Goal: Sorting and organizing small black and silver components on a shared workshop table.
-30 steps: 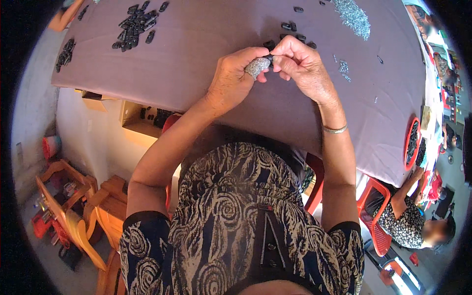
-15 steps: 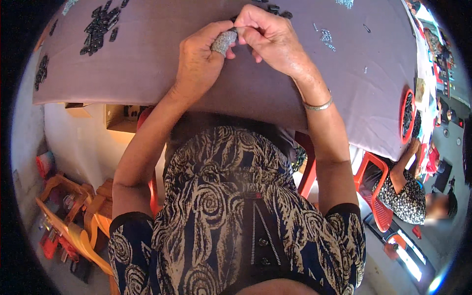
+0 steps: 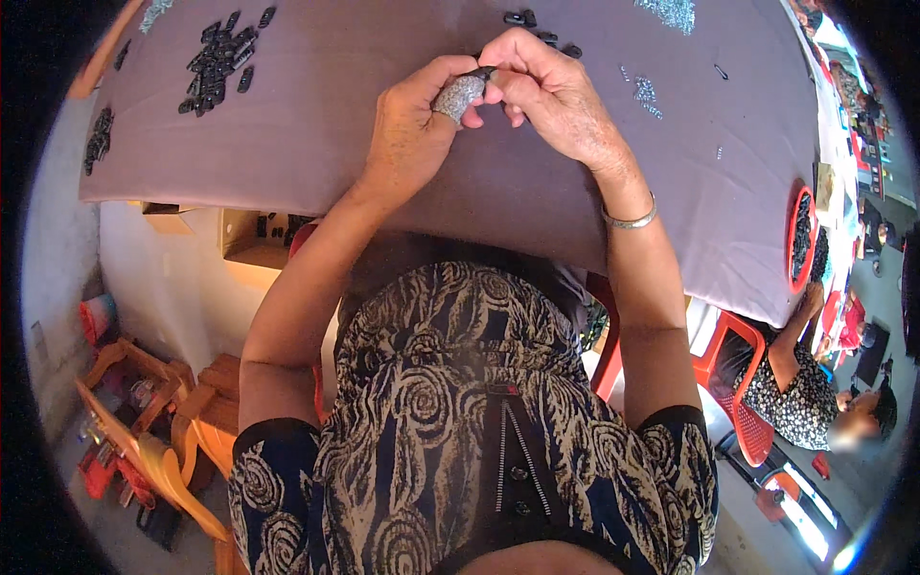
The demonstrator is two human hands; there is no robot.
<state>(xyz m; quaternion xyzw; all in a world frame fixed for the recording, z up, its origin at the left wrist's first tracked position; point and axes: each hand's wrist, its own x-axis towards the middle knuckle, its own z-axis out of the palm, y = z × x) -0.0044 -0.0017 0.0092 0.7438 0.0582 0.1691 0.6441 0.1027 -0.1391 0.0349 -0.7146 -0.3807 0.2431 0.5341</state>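
Over the purple-grey tablecloth (image 3: 316,115), my left hand (image 3: 407,134) and my right hand (image 3: 561,105) meet at their fingertips. Between them they pinch a small black part (image 3: 487,72), mostly covered by the fingers. A speckled grey sleeve (image 3: 458,98) wraps my left index finger. My right thumb and forefinger close on the right end of the part. Just beyond my right hand lie several black pieces (image 3: 548,38). Right of it is a small scatter of tiny shiny metal bits (image 3: 648,96).
A pile of black pieces (image 3: 218,65) lies left, with another heap (image 3: 99,141) at the table's left edge. A pale metallic pile (image 3: 668,13) is far right. A red basket (image 3: 798,240) of black parts stands at the right edge, near a seated person (image 3: 800,393).
The whole view has shifted, so hands and table appear lower and further right. The black part now shows between my fingertips, which stay together.
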